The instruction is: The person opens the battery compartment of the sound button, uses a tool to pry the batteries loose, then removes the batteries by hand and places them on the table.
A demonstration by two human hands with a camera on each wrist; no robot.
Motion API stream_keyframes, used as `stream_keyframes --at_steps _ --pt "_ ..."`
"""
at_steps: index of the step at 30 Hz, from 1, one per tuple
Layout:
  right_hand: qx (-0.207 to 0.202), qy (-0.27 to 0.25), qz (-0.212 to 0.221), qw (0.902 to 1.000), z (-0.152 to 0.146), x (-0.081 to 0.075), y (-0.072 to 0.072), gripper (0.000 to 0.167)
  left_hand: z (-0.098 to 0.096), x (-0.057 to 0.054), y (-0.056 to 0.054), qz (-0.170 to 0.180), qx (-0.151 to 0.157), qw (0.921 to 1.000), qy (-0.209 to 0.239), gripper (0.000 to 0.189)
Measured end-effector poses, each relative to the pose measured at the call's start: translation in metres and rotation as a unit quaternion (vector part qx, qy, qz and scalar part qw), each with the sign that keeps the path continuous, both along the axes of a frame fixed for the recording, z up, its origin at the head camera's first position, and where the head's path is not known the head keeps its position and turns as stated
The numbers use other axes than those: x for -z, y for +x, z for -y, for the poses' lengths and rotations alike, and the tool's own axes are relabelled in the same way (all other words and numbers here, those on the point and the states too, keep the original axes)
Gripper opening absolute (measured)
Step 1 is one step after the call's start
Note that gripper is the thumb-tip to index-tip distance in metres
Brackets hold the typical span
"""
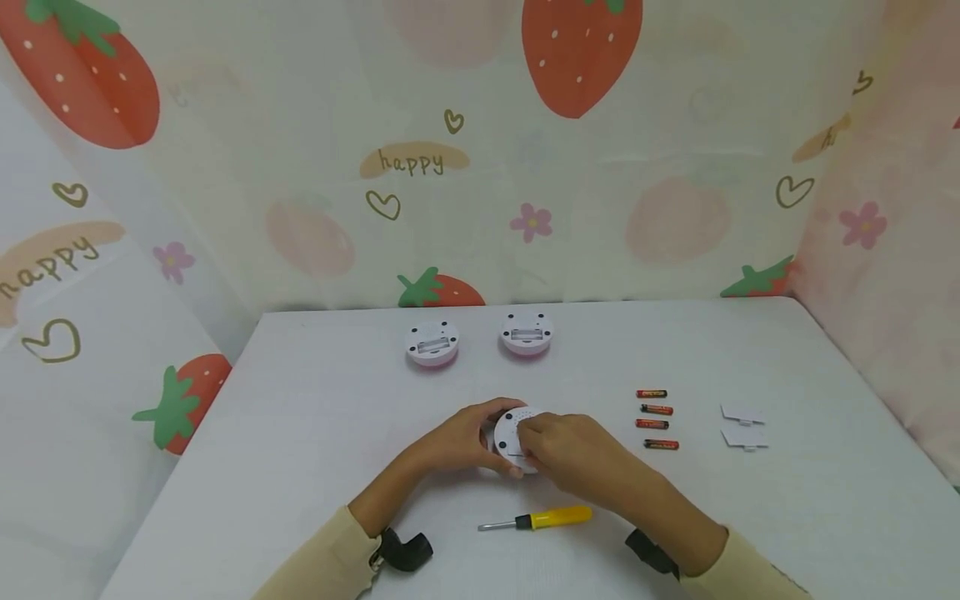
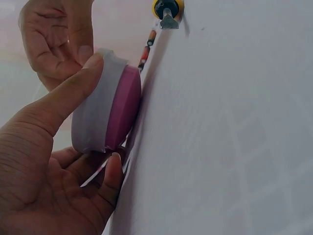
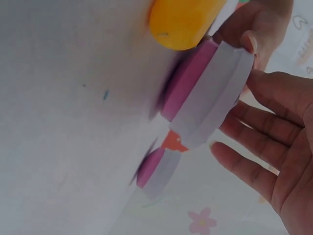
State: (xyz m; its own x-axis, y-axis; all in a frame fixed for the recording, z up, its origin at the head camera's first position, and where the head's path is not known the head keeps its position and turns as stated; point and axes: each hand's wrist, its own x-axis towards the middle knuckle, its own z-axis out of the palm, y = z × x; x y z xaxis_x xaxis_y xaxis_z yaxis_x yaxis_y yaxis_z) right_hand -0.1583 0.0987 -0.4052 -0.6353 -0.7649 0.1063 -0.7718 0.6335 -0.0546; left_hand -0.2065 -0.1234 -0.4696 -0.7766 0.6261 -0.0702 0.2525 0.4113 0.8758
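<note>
In the head view my left hand (image 1: 461, 437) grips a round white device (image 1: 507, 432) by its side, thumb at the near edge and fingers at the far edge. The device's white face, with dark round feet, points up. In the left wrist view its pink lower part (image 2: 124, 107) shows close over the table. My right hand (image 1: 573, 450) reaches over from the right, with its fingertips at the device's face. Those fingers (image 3: 264, 127) are bent toward the face in the right wrist view; I cannot tell whether they pinch anything there.
Two similar devices (image 1: 432, 343) with open battery slots stand at the back. A yellow-handled screwdriver (image 1: 555, 517) lies in front of my hands. To the right are several red-and-black batteries (image 1: 652, 424) and two white covers (image 1: 744, 437). Printed cloth walls (image 1: 480, 233) enclose the table (image 1: 315, 375).
</note>
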Motion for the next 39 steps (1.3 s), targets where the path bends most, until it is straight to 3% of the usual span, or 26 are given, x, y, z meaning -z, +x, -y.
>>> stream_keyframes --at_steps 7,16,21,28,34,39 --pt "0.021 0.036 -0.005 0.9991 0.001 0.001 0.001 0.027 0.0 -0.001 0.001 0.006 -0.003 1.0 -0.005 0.083" --pt "0.061 0.05 0.027 0.9965 -0.001 -0.003 0.001 0.034 -0.001 0.001 0.002 0.007 -0.003 1.0 -0.002 0.082" --pt "0.059 0.014 0.045 0.9972 -0.005 -0.007 0.001 0.026 -0.001 0.001 0.002 0.01 -0.002 0.9999 -0.005 0.084" --pt "0.057 -0.017 0.015 0.9981 -0.02 -0.017 0.0 0.024 0.001 -0.003 0.002 0.005 -0.016 0.9998 -0.01 0.082" --pt "0.078 -0.044 -0.007 0.9959 -0.05 -0.011 0.004 0.018 0.0 -0.002 0.002 0.005 -0.014 0.9999 -0.008 0.082" --pt "0.108 -0.059 -0.014 0.9923 -0.078 -0.006 0.011 0.023 -0.002 -0.002 0.003 0.004 -0.017 0.9997 -0.016 0.084"
